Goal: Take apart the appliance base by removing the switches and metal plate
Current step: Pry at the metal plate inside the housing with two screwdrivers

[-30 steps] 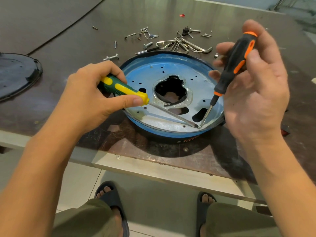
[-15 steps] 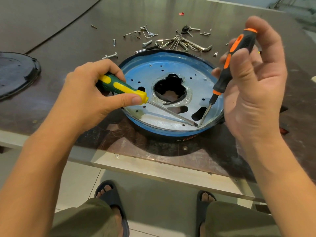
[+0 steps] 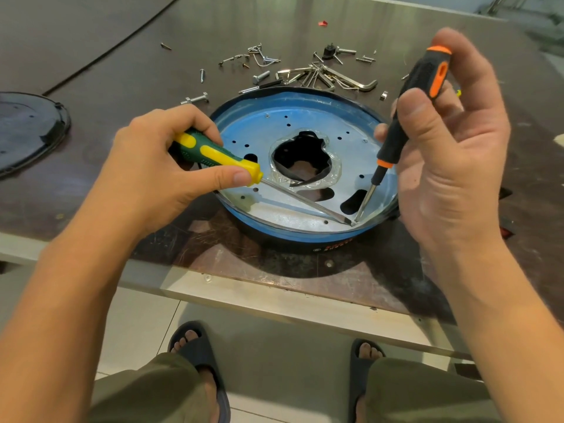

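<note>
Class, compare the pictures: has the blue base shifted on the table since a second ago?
No. The blue base lies as before, beside the loose bolt at its far-left rim and near the table edge. Only the camera drifted slightly.

You have loose screws (image 3: 261,77) and hex keys (image 3: 364,85) scattered on the tabletop (image 3: 122,65); a dark round lid (image 3: 27,129) lies at your left.

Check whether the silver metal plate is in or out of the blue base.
In: the silver metal plate lies flat inside the round blue base.
</note>
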